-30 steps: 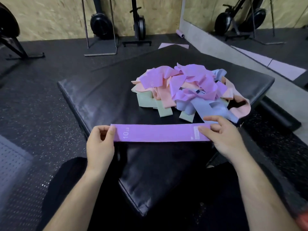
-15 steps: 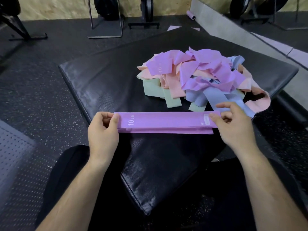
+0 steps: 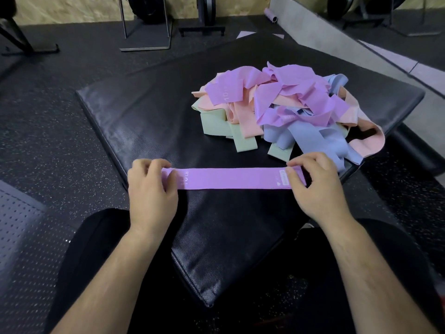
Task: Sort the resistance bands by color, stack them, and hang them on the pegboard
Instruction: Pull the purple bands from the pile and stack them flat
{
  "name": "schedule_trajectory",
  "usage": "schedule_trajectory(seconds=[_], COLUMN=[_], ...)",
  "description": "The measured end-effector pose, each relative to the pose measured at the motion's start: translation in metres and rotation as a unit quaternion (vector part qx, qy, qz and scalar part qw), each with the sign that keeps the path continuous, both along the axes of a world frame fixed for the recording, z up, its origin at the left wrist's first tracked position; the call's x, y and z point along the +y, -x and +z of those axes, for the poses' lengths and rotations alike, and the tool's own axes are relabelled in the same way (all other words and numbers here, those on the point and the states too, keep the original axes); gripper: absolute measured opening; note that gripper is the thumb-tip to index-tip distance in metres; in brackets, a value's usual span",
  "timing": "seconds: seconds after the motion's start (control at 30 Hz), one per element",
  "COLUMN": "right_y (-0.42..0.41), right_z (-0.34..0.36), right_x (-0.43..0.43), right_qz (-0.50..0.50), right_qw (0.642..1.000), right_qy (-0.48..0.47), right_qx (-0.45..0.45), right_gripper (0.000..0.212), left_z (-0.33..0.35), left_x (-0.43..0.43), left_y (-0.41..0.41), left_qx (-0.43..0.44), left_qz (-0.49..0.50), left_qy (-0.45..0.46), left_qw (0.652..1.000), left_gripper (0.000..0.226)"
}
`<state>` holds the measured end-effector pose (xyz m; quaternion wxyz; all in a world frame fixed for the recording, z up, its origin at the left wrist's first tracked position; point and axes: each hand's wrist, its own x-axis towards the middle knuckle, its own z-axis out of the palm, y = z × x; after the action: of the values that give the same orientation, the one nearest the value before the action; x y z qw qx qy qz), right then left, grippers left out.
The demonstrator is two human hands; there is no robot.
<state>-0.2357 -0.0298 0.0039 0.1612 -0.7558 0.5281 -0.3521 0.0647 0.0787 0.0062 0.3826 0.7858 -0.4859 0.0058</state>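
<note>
A flat purple resistance band (image 3: 231,178) is stretched straight across the near part of a black mat (image 3: 149,116). My left hand (image 3: 151,191) pinches its left end, partly covering the "10 LB" print. My right hand (image 3: 317,186) pinches its right end by the small label. Behind it, on the mat's right half, lies a tangled pile of bands (image 3: 284,109) in purple, peach, pale green and light blue. No pegboard on a wall is in view.
The mat sits on dark speckled rubber floor. A perforated grey panel (image 3: 16,227) lies on the floor at the left. Weight plates on stands (image 3: 147,22) line the far wooden wall. A concrete ledge (image 3: 337,47) runs along the right. My knees are below the mat.
My view has tilted down and come nearer. Both hands have shifted their fingers over the band's ends and flattened it; the band stays stretched between them.
</note>
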Motion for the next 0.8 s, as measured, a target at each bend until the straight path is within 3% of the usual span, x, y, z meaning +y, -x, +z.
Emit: schedule_trajectory(seconds=[0.1,0.23,0.43,0.8], right_y=[-0.003,-0.004,-0.005,-0.032], right_z=[-0.003,-0.008,-0.007,0.013], right_x=[0.005,0.010,0.014,-0.010], right_qz=[0.021,0.031,0.022,-0.078], right_qw=[0.997,0.995,0.994,0.977], right_qy=[0.054,0.044,0.057,0.197], right_qx=[0.047,0.087,0.093,0.004], right_gripper=[0.017,0.030,0.030,0.023], left_z=[0.000,-0.006,-0.010,0.019], left_x=[-0.002,-0.009,-0.013,-0.083], left_y=[0.017,0.037,0.036,0.086], left_qx=[-0.127,-0.126,-0.104,-0.060], left_qz=[-0.083,-0.252,-0.247,-0.271], left_qy=[0.000,-0.013,-0.002,0.065], left_qw=[0.988,0.959,0.964,0.959], left_gripper=[0.021,0.021,0.016,0.021])
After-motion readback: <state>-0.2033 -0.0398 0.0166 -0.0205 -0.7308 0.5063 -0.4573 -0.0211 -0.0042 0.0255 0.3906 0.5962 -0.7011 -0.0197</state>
